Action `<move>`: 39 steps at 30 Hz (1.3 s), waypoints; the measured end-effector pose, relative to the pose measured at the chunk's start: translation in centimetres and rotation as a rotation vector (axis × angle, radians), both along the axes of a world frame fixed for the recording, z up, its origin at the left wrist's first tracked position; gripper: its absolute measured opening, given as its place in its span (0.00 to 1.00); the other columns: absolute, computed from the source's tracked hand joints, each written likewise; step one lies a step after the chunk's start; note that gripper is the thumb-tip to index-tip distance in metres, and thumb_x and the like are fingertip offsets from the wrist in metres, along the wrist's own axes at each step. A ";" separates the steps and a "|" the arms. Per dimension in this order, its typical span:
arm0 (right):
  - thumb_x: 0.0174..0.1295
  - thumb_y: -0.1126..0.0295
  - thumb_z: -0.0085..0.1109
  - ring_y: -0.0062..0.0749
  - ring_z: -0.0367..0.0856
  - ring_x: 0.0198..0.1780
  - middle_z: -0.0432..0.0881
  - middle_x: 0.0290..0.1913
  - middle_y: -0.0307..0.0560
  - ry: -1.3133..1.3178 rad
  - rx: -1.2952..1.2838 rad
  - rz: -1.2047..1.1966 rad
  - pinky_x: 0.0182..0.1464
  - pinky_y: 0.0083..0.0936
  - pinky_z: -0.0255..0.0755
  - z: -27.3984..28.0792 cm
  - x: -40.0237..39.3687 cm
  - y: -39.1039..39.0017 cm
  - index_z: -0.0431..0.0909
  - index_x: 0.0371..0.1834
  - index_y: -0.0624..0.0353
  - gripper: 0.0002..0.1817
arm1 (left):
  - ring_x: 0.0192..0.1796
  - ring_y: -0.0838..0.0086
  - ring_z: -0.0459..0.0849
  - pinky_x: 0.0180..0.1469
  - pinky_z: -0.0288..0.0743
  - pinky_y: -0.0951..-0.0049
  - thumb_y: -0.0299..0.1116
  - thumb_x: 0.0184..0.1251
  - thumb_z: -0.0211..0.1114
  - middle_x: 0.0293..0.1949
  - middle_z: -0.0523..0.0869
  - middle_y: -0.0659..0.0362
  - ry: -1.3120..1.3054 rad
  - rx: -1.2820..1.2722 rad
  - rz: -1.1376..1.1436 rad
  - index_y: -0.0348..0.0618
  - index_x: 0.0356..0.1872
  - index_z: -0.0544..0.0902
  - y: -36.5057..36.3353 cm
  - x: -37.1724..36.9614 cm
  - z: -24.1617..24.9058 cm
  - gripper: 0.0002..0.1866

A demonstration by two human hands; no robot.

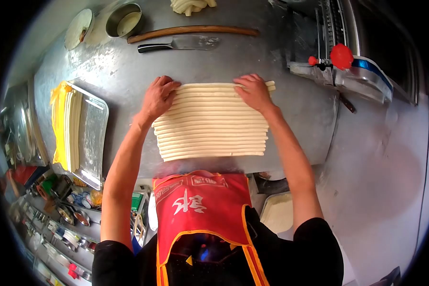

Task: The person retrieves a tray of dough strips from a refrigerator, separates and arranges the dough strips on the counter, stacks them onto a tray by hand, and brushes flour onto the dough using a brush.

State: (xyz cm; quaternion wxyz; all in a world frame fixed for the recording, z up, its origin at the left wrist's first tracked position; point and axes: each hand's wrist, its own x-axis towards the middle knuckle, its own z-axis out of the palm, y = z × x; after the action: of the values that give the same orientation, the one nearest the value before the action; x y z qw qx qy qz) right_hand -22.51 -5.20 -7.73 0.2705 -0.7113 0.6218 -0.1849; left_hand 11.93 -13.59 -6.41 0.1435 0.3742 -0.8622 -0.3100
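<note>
Cream dough strips (210, 125), long axes running left-right between our left hand (159, 97) and our right hand (254, 92), rows lined up towards us! Both hands curl at the farthest strip (205, 85); whether they're gripping, we can't tell.

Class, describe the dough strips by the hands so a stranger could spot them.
Find the metal table beyond the red apron. On it lie parallel dough strips, touched by the left hand and right hand. Unlike neighbouring strips in the tray, they run crosswise, directly on the table.

Knife (193, 43) beyond dough strips (212, 121)
</note>
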 end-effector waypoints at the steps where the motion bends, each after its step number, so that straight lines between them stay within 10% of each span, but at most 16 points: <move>1: 0.62 0.68 0.63 0.43 0.80 0.51 0.85 0.43 0.43 0.022 -0.114 -0.022 0.59 0.37 0.72 -0.3 1.4 -0.4 0.87 0.49 0.53 0.13 | 0.48 0.55 0.79 0.52 0.75 0.58 0.25 0.61 0.64 0.43 0.83 0.54 0.024 -0.020 0.022 0.45 0.50 0.85 0.3 -1.1 0.4 0.15; 5: 0.61 0.71 0.61 0.43 0.81 0.50 0.86 0.42 0.45 0.068 -0.309 -0.097 0.59 0.44 0.71 -1.5 9.0 0.4 0.86 0.44 0.52 0.10 | 0.47 0.54 0.78 0.51 0.74 0.58 0.25 0.62 0.63 0.42 0.83 0.53 0.063 -0.070 0.116 0.43 0.48 0.86 2.2 -3.8 0.0 0.13; 12: 0.62 0.66 0.64 0.43 0.78 0.55 0.86 0.44 0.41 0.279 -0.367 -0.312 0.59 0.44 0.70 -1.5 -2.9 3.4 0.88 0.41 0.48 0.07 | 0.50 0.57 0.79 0.54 0.73 0.59 0.28 0.66 0.64 0.44 0.83 0.54 -0.091 -0.352 0.405 0.47 0.49 0.86 4.4 2.7 -1.1 0.12; 18: 0.63 0.66 0.63 0.46 0.77 0.55 0.85 0.49 0.44 0.097 -0.225 -0.483 0.63 0.38 0.68 -2.3 -5.0 5.7 0.88 0.48 0.50 0.11 | 0.38 0.69 0.83 0.43 0.79 0.70 0.26 0.64 0.63 0.45 0.83 0.56 0.262 0.097 0.933 0.44 0.46 0.89 4.9 3.0 -4.7 0.11; 26: 0.66 0.67 0.60 0.49 0.78 0.57 0.84 0.53 0.51 0.212 -0.250 -0.651 0.60 0.41 0.72 -4.1 -2.2 6.2 0.85 0.52 0.57 0.14 | 0.38 0.65 0.83 0.45 0.79 0.67 0.29 0.66 0.63 0.43 0.83 0.52 0.066 -0.094 0.811 0.46 0.53 0.86 5.4 3.5 -5.2 0.15; 30: 0.68 0.65 0.59 0.52 0.80 0.57 0.84 0.55 0.56 -0.033 -0.175 -0.532 0.58 0.42 0.74 0.3 -5.0 9.1 0.83 0.54 0.63 0.17 | 0.38 0.69 0.84 0.44 0.79 0.67 0.30 0.68 0.62 0.39 0.87 0.52 0.203 0.221 0.840 0.39 0.65 0.77 5.8 6.7 -4.1 0.24; 34: 0.68 0.62 0.58 0.53 0.85 0.50 0.85 0.52 0.61 0.136 0.327 -0.692 0.54 0.41 0.78 2.5 -7.0 17.7 0.78 0.60 0.67 0.23 | 0.33 0.69 0.87 0.41 0.79 0.67 0.36 0.65 0.63 0.32 0.90 0.48 -0.118 0.317 0.873 0.33 0.42 0.89 13.5 11.0 -2.7 0.15; 39: 0.64 0.62 0.64 0.47 0.87 0.47 0.87 0.45 0.60 -0.544 0.506 -0.959 0.50 0.35 0.80 0.7 0.0 26.2 0.79 0.60 0.67 0.25 | 0.33 0.72 0.84 0.39 0.80 0.71 0.28 0.65 0.64 0.36 0.88 0.52 0.202 0.432 0.959 0.34 0.48 0.87 24.3 9.5 -4.4 0.13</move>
State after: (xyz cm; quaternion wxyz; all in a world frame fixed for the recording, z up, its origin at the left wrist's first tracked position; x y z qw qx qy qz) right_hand -22.52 20.98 -6.99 0.4670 -0.1929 0.8063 -0.3077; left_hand 21.47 10.73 -10.78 0.2711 0.7154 -0.4928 -0.4146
